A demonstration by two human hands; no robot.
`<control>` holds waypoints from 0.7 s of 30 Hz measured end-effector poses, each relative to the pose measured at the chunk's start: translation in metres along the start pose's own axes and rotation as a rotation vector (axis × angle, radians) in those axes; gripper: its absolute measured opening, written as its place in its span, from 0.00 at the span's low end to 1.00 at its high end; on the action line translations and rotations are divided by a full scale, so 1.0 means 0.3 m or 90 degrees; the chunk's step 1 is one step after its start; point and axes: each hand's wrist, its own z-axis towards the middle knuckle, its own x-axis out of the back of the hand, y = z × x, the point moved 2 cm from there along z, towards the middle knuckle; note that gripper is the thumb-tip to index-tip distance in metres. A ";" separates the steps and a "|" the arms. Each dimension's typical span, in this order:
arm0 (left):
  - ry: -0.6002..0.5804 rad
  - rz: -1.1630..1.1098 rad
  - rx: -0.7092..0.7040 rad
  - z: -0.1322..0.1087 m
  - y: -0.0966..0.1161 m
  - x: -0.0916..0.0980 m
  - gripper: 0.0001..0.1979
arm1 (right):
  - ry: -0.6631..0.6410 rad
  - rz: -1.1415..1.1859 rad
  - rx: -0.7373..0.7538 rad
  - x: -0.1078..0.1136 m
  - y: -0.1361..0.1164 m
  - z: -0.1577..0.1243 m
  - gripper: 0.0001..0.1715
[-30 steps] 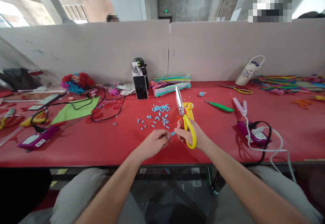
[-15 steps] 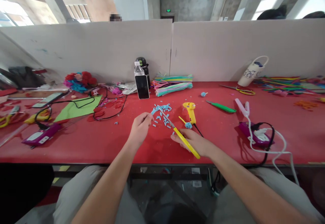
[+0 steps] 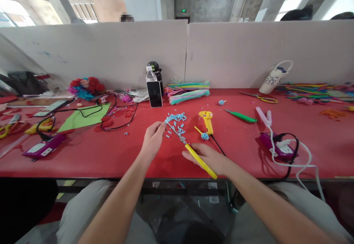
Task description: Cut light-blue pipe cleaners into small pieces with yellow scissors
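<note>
My right hand [image 3: 208, 158] grips yellow-handled scissors [image 3: 190, 149], laid low over the red table [image 3: 110, 155] with the blades pointing up-left toward my left hand. My left hand [image 3: 153, 139] is closed in a pinch at the scissor tips, right by a scatter of several small light-blue cut pieces [image 3: 176, 120]; what it pinches is too small to name. A yellow glue gun [image 3: 207, 120] lies just beyond my right hand, with a small blue pom-pom on a yellow stem [image 3: 204, 135] next to it.
A water bottle with a phone leaning on it [image 3: 153, 89] and a stack of coloured pipe cleaners [image 3: 188, 90] stand at the back. A green-handled tool [image 3: 240, 116], a purple device with white cable [image 3: 279, 146], green paper [image 3: 83, 118], black cords and paper flowers [image 3: 85, 87] lie around.
The scissors went from upright in front of me to lying low over the table. My left hand moved forward from the scissors' handles to the blue pieces at the blade tips.
</note>
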 end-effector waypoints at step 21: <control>-0.099 0.022 -0.015 -0.019 0.009 -0.040 0.14 | 0.003 0.021 0.005 0.000 -0.034 0.000 0.25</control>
